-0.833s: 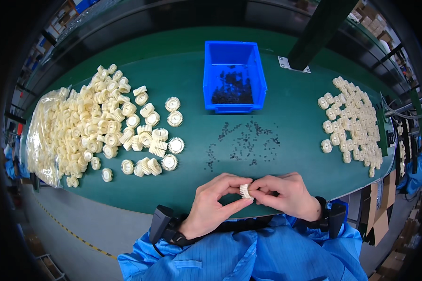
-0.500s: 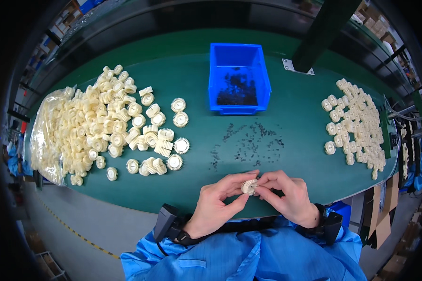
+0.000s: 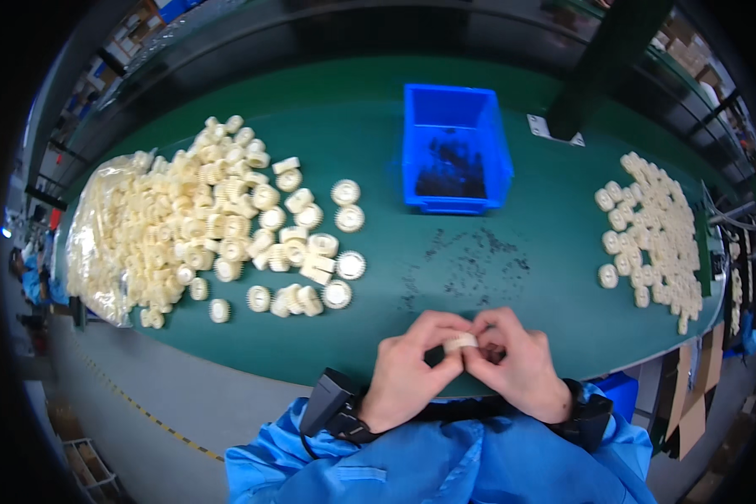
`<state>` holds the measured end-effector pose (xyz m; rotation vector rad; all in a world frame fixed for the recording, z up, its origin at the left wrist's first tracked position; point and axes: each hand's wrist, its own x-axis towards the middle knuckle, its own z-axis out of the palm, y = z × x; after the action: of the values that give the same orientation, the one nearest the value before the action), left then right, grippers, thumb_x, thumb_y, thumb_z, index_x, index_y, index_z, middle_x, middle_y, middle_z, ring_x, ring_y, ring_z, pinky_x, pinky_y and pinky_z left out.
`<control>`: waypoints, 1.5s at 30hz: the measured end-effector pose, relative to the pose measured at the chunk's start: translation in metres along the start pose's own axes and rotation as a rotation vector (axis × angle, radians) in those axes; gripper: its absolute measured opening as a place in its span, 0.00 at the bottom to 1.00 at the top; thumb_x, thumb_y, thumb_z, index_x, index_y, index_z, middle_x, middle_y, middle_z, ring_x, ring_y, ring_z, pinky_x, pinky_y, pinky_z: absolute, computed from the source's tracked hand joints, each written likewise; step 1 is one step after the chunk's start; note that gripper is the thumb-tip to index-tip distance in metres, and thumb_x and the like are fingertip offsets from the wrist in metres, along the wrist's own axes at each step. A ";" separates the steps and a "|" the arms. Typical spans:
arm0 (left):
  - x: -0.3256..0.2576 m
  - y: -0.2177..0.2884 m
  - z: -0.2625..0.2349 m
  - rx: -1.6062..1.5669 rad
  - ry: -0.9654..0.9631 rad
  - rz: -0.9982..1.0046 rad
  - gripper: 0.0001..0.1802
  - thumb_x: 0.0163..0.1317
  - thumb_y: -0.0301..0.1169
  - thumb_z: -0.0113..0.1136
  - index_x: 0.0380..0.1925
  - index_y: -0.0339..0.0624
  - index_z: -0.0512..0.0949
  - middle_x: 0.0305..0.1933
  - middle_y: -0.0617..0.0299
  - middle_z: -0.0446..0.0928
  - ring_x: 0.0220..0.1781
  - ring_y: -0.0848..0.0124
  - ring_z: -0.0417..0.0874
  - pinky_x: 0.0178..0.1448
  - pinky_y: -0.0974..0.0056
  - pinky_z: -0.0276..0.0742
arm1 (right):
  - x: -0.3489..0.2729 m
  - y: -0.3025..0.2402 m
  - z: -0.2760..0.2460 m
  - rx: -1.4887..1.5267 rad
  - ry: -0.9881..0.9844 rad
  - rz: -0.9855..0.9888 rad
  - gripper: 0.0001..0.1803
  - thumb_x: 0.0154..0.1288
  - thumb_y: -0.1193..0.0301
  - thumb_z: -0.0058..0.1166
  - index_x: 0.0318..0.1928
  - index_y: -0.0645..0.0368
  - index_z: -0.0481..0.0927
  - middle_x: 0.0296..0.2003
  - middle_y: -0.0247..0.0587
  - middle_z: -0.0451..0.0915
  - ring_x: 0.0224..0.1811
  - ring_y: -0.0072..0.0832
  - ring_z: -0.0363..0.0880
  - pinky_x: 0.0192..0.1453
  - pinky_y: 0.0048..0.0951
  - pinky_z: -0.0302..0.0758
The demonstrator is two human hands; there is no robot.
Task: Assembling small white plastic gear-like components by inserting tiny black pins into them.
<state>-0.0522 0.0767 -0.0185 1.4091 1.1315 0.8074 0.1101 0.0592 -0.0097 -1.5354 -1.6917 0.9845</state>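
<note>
A small cream plastic gear [image 3: 460,342] is pinched between the fingertips of both hands near the front edge of the green table [image 3: 378,126]. My left hand [image 3: 412,370] grips it from the left, my right hand [image 3: 517,370] from the right. Both wrists wear dark bands over blue sleeves. Tiny dark parts [image 3: 470,265] lie scattered on the table just beyond the hands.
A large heap of cream gears [image 3: 210,227] spills from a clear bag [image 3: 92,244] at the left. A blue bin [image 3: 454,155] with dark small parts stands at the back centre. Another group of cream gears [image 3: 655,227] lies at the right.
Both hands stay together on the gear; the fingers have shifted slightly around it. The view has tilted a little.
</note>
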 end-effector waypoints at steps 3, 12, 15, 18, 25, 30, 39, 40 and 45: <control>0.002 0.013 -0.012 0.156 -0.029 0.162 0.18 0.50 0.22 0.64 0.44 0.36 0.77 0.48 0.58 0.80 0.52 0.63 0.81 0.56 0.62 0.75 | -0.005 0.008 -0.016 -0.042 0.121 0.040 0.13 0.57 0.77 0.60 0.41 0.59 0.72 0.23 0.36 0.81 0.22 0.20 0.80 0.28 0.24 0.77; 0.024 0.002 -0.075 1.092 0.457 0.425 0.26 0.42 0.23 0.65 0.47 0.41 0.77 0.49 0.60 0.77 0.53 0.56 0.72 0.58 0.55 0.66 | -0.002 0.071 -0.093 -0.318 0.697 0.149 0.09 0.66 0.75 0.53 0.46 0.61 0.74 0.15 0.31 0.71 0.20 0.13 0.69 0.24 0.19 0.62; 0.031 -0.005 -0.077 1.176 0.399 0.432 0.27 0.42 0.22 0.65 0.48 0.41 0.77 0.50 0.60 0.76 0.55 0.56 0.70 0.59 0.55 0.65 | 0.001 0.054 -0.081 -0.391 0.653 0.116 0.09 0.66 0.74 0.54 0.46 0.57 0.76 0.14 0.31 0.70 0.17 0.15 0.67 0.21 0.21 0.62; 0.035 -0.007 -0.077 1.203 0.373 0.469 0.27 0.42 0.21 0.65 0.48 0.41 0.77 0.49 0.60 0.77 0.55 0.56 0.71 0.59 0.55 0.65 | 0.008 0.043 -0.056 -0.431 0.355 -0.148 0.07 0.58 0.75 0.61 0.38 0.56 0.79 0.20 0.39 0.77 0.19 0.28 0.77 0.24 0.28 0.72; 0.029 0.003 -0.066 1.081 0.460 0.496 0.26 0.41 0.19 0.66 0.47 0.42 0.78 0.46 0.59 0.77 0.52 0.58 0.72 0.56 0.58 0.68 | 0.020 0.039 -0.033 -0.541 0.173 -0.490 0.08 0.53 0.77 0.61 0.36 0.58 0.79 0.18 0.35 0.75 0.19 0.30 0.76 0.25 0.31 0.74; 0.012 0.016 -0.038 0.397 0.247 0.350 0.24 0.44 0.20 0.64 0.47 0.37 0.79 0.42 0.55 0.75 0.41 0.66 0.77 0.49 0.66 0.72 | 0.022 0.036 -0.040 -0.623 0.047 -0.543 0.11 0.50 0.77 0.57 0.37 0.59 0.79 0.18 0.34 0.72 0.21 0.28 0.75 0.26 0.30 0.73; 0.009 -0.009 -0.001 -0.296 -0.150 0.034 0.21 0.58 0.18 0.60 0.53 0.30 0.72 0.49 0.58 0.72 0.49 0.72 0.76 0.57 0.67 0.72 | 0.024 0.022 -0.040 -0.898 -0.070 -0.632 0.14 0.47 0.74 0.53 0.38 0.62 0.77 0.18 0.31 0.71 0.23 0.24 0.75 0.26 0.27 0.72; 0.009 -0.011 0.000 -0.330 -0.119 0.029 0.21 0.58 0.19 0.61 0.53 0.31 0.73 0.48 0.57 0.73 0.49 0.71 0.78 0.56 0.67 0.74 | 0.025 0.025 -0.038 -0.937 -0.074 -0.651 0.14 0.47 0.74 0.53 0.38 0.62 0.77 0.18 0.31 0.71 0.23 0.24 0.75 0.26 0.26 0.72; 0.008 -0.012 0.001 -0.378 -0.107 0.003 0.21 0.61 0.18 0.58 0.55 0.29 0.69 0.52 0.55 0.76 0.51 0.71 0.79 0.58 0.66 0.73 | 0.026 0.040 -0.031 -0.762 0.059 -0.602 0.10 0.51 0.77 0.57 0.36 0.60 0.75 0.16 0.33 0.70 0.19 0.26 0.74 0.23 0.29 0.71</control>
<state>-0.0512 0.0831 -0.0314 1.1226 0.8425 0.8848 0.1539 0.0901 -0.0287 -1.2848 -2.4265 -0.0396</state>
